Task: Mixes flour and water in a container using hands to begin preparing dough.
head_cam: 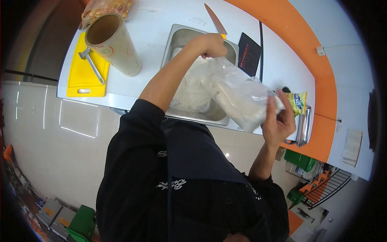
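Note:
A clear plastic bag (235, 90) of white powder is tilted over a deep stainless-steel pan (226, 121). My left hand (213, 45) is closed on the bag's upper end, above the pan's far side. My right hand (279, 118) holds the bag's other end, beyond the pan's right rim. A heap of white powder (190, 93) lies in the pan, partly hidden by my left forearm and the bag. The bag's mouth is hard to make out beneath my left hand.
Left of the pan stand a large plastic-wrap roll (127, 54) and a yellow cutting board (86, 69) bearing a metal hand tool (93, 66). A knife (215, 19) and a black flat panel (249, 54) lie beyond. Rightward are a yellow packet (299, 103) and a metal tray (304, 128).

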Demonstrator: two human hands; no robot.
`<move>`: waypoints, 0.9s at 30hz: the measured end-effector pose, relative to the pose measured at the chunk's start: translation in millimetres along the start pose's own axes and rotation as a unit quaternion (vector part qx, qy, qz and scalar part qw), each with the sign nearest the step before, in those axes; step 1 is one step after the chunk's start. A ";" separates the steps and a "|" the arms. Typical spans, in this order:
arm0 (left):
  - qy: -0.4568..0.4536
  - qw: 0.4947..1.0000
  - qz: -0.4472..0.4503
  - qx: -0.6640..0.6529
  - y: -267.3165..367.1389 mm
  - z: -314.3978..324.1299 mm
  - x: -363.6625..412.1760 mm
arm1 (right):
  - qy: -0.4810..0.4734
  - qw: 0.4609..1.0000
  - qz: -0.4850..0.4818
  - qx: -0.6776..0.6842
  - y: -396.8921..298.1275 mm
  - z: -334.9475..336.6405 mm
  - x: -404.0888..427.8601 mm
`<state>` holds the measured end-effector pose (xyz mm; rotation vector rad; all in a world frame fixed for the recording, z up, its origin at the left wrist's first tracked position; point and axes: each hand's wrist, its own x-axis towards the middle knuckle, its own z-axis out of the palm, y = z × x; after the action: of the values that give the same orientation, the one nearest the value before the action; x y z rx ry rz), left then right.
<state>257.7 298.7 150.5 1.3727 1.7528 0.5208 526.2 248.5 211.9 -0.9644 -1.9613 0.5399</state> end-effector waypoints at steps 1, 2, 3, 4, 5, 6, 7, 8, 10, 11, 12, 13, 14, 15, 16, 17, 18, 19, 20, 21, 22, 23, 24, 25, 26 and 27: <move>-0.001 1.000 0.000 0.001 -0.8 3.6 -0.1 | -0.034 0.997 -0.059 -0.043 -0.1 -0.4 1.6; 0.000 1.000 -0.005 0.000 -1.6 8.9 -1.1 | 0.011 0.999 -0.048 0.011 3.2 -2.8 -7.5; 0.001 1.000 -0.012 -0.001 -1.6 11.3 -3.2 | 0.054 0.996 -0.036 0.066 3.3 -3.2 -15.1; 0.001 1.000 -0.013 0.000 -1.1 8.6 -2.8 | 0.054 0.996 -0.036 0.067 1.5 -3.8 -11.8; 0.003 1.000 -0.012 0.008 -0.3 3.7 -1.2 | 0.004 1.000 -0.016 -0.005 -5.0 -4.1 -4.0; 0.003 1.000 -0.007 0.016 2.4 -0.2 0.8 | -0.044 0.996 0.004 -0.079 -10.0 -4.9 1.7; 0.002 1.000 -0.004 0.017 2.7 2.4 1.6 | -0.041 0.996 0.004 -0.080 -7.9 -6.5 -2.1; 0.000 1.000 -0.003 0.006 1.8 7.8 1.7 | 0.006 1.000 -0.007 -0.008 -3.7 -8.7 -9.8; -0.001 1.000 -0.007 -0.004 -1.7 9.3 -1.1 | 0.051 0.996 -0.017 0.069 -2.1 -9.8 -15.5; 0.004 1.000 -0.006 0.006 -3.4 4.1 -0.1 | 0.023 0.999 -0.025 0.036 -4.6 -9.3 -12.0; 0.009 1.000 0.000 0.018 -0.9 -1.3 2.8 | -0.003 0.999 -0.035 0.001 -6.3 -8.5 -4.8; 0.010 1.000 0.002 0.020 1.4 -0.9 3.6 | -0.028 0.998 -0.045 -0.034 -6.7 -8.0 -0.3; 0.009 1.000 -0.003 0.001 3.3 1.5 3.2 | 0.028 0.997 -0.054 0.050 6.5 -8.8 -7.4; 0.006 1.000 -0.012 -0.018 3.0 5.1 -1.0 | 0.027 0.997 -0.052 0.051 6.2 -8.2 -7.3; 0.005 1.000 -0.014 -0.018 1.6 5.1 -2.7 | 0.019 0.999 -0.041 0.029 5.6 -6.5 -4.7; 0.027 1.000 -0.002 -0.011 -0.6 3.7 -3.8 | 0.012 0.999 -0.030 0.008 3.7 -6.4 -3.7; 0.053 0.999 0.011 -0.005 0.5 -1.3 -4.7 | -0.043 0.999 -0.003 -0.018 -4.0 -8.8 -4.0; 0.056 0.998 0.011 -0.005 2.4 -2.9 -6.1 | -0.043 0.999 -0.005 -0.017 -1.9 -9.9 -5.9; 0.066 0.998 0.014 -0.020 4.6 -2.4 -8.2 | -0.034 0.999 -0.006 0.018 3.0 -10.7 -7.8; 0.075 0.996 0.018 -0.036 9.0 -1.8 -13.4 | -0.025 0.998 -0.006 0.052 5.6 -14.2 -11.0; 0.075 0.996 0.018 -0.036 13.0 -3.1 -18.1 | -0.014 0.998 0.045 0.045 4.8 -21.7 -16.6; 0.062 0.997 0.032 -0.028 17.4 -5.2 -23.0 | -0.014 0.998 0.044 0.046 4.9 -27.8 -21.9; 0.048 0.998 0.047 -0.018 24.2 -7.2 -29.6 | -0.025 0.996 0.074 0.044 5.7 -34.2 -28.0; 0.050 0.997 0.047 -0.017 28.8 -8.3 -36.1 | -0.038 0.993 0.103 0.044 9.0 -38.0 -33.5; 0.073 0.994 0.067 -0.035 33.2 -8.6 -44.1 | -0.049 0.992 0.089 0.069 17.5 -39.0 -42.0; 0.096 0.990 0.088 -0.053 38.3 -9.2 -52.1 | -0.079 0.991 0.096 0.041 16.2 -42.5 -48.0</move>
<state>276.0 263.7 202.5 1.4491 1.7355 0.8561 584.8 220.6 199.3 -1.0944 -1.9785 0.8210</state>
